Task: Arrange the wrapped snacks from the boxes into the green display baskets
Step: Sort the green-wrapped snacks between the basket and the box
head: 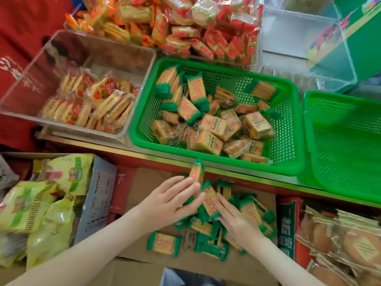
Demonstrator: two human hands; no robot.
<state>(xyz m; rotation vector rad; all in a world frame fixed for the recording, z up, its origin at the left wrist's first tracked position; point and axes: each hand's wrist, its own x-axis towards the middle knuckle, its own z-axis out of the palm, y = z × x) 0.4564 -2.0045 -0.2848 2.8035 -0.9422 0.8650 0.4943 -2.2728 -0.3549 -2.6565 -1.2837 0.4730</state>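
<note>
A cardboard box at the bottom centre holds several green-wrapped cracker packs. My left hand and my right hand press a bunch of these packs between them, just above the box. One pack sticks up from the bunch near the shelf edge. Beyond it sits a green display basket, partly filled with green-wrapped packs at its left and clear-wrapped square biscuits at its front. A second green basket stands to the right and looks bare inside.
A clear plastic bin with red-labelled biscuits stands left of the basket. Red and orange snack packs pile up behind. Yellow-green bags fill a box at lower left. A box of round cakes lies at lower right.
</note>
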